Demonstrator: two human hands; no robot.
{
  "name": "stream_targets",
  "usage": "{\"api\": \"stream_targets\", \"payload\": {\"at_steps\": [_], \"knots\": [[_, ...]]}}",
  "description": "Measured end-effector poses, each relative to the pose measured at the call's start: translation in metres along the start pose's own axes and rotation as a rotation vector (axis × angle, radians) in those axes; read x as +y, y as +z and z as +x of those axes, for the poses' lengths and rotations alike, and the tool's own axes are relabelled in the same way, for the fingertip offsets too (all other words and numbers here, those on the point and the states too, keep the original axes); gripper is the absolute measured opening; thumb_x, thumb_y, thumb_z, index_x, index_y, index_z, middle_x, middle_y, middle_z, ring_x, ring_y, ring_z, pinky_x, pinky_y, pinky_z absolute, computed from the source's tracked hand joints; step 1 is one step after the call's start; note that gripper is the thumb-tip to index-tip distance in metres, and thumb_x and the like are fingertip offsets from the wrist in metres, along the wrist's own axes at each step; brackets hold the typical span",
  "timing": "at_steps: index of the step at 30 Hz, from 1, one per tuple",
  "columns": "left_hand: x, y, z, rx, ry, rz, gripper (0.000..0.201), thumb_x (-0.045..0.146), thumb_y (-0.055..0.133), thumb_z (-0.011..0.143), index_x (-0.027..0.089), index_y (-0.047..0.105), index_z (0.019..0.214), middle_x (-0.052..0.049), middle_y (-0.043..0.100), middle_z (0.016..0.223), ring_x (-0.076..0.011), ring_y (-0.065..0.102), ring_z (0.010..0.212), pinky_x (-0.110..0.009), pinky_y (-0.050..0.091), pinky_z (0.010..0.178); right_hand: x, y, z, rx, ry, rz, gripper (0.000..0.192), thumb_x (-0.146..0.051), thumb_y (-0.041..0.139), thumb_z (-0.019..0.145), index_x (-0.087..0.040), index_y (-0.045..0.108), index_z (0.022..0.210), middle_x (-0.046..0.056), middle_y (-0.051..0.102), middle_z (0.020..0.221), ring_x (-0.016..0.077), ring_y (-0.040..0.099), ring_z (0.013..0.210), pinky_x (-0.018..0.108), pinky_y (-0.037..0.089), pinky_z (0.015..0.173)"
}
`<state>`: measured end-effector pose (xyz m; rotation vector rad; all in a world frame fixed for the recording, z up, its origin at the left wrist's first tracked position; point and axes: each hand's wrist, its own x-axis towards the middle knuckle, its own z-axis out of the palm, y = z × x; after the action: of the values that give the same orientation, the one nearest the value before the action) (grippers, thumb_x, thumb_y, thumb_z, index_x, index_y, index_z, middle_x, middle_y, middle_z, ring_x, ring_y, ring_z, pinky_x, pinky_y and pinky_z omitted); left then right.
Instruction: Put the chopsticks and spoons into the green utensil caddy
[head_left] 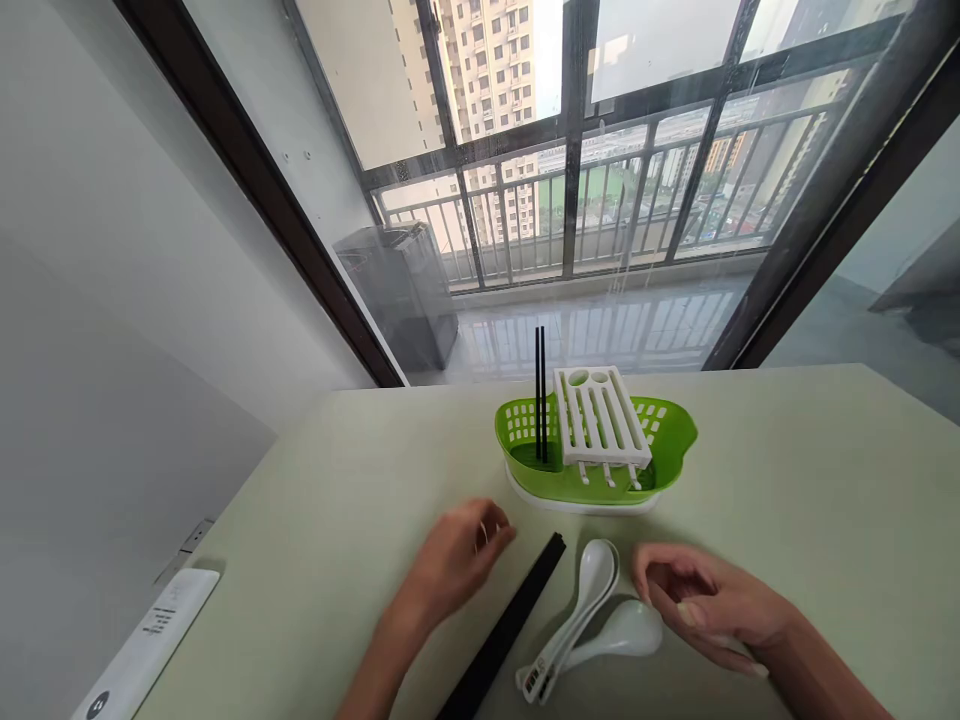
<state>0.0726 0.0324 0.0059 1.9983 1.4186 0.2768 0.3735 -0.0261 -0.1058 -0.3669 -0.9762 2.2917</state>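
A green plastic utensil basket (679,445) stands on a white base, its white slotted rack (604,415) tilted across the middle. Two black chopsticks (541,395) stand upright in the basket's left compartment. My left hand (461,550), fingers loosely curled and thumb apart, hovers in front of the basket with nothing visible in it. Between my hands lie a bundle of black chopsticks (510,625) and several white soup spoons (628,632), some overlapping. Beside the spoons is my right hand (712,605), its fingers loosely bent and apart, with nothing seen in its grasp.
All of this is on a pale green table (360,500). A white flat box or strip (150,645) with printing lies at the left edge. Beyond the table's far edge are a glass door and a balcony with a railing (600,200). A grey wall stands on the left.
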Motion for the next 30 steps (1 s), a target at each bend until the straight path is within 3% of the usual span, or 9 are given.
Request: {"api": "stream_targets", "payload": {"at_steps": [4, 11, 15, 21, 30], "knots": [[-0.004, 0.016, -0.029, -0.115, -0.089, 0.133, 0.018, 0.037, 0.059, 0.090, 0.021, 0.066, 0.094, -0.003, 0.069, 0.094, -0.0166, 0.061, 0.078, -0.027, 0.044, 0.069, 0.000, 0.000, 0.000, -0.002, 0.002, 0.013, 0.043, -0.046, 0.080, 0.080, -0.015, 0.057, 0.099, -0.009, 0.053, 0.059, 0.0012, 0.039, 0.027, 0.012, 0.032, 0.028], [-0.021, 0.027, -0.056, -0.144, -0.118, 0.181, 0.014, 0.035, 0.058, 0.092, 0.022, 0.063, 0.095, -0.002, 0.068, 0.100, -0.0178, 0.064, 0.085, -0.029, 0.046, 0.076, 0.001, 0.001, -0.001, 0.003, -0.002, 0.027, 0.043, -0.045, 0.081, 0.079, -0.015, 0.057, 0.099, -0.008, 0.055, 0.061, 0.0016, 0.042, 0.028, 0.011, 0.033, 0.028], [-0.025, 0.025, -0.061, -0.139, -0.125, 0.183, 0.013, 0.033, 0.054, 0.093, 0.022, 0.062, 0.096, -0.003, 0.068, 0.101, -0.0177, 0.064, 0.087, -0.028, 0.047, 0.078, 0.004, -0.002, -0.001, 0.003, 0.013, 0.012, 0.047, -0.048, 0.081, 0.077, -0.015, 0.056, 0.099, -0.009, 0.054, 0.059, 0.0021, 0.043, 0.027, 0.011, 0.032, 0.027], [-0.015, 0.019, -0.062, -0.174, -0.160, 0.320, 0.015, 0.027, 0.051, 0.092, 0.022, 0.064, 0.097, -0.005, 0.068, 0.102, -0.0200, 0.065, 0.087, -0.031, 0.046, 0.078, 0.004, -0.002, 0.000, -0.026, 0.004, 0.024, 0.043, -0.044, 0.079, 0.080, -0.015, 0.056, 0.102, -0.008, 0.056, 0.062, 0.0021, 0.044, 0.028, 0.012, 0.033, 0.027], [-0.005, 0.017, -0.060, -0.195, -0.195, 0.357, 0.017, 0.036, 0.060, 0.088, 0.022, 0.064, 0.098, -0.005, 0.068, 0.103, -0.0231, 0.065, 0.089, -0.033, 0.045, 0.079, 0.006, -0.006, 0.001, -0.011, 0.011, 0.002, 0.046, -0.046, 0.081, 0.078, -0.015, 0.057, 0.102, -0.009, 0.055, 0.058, 0.0030, 0.042, 0.027, 0.012, 0.032, 0.027]]}}
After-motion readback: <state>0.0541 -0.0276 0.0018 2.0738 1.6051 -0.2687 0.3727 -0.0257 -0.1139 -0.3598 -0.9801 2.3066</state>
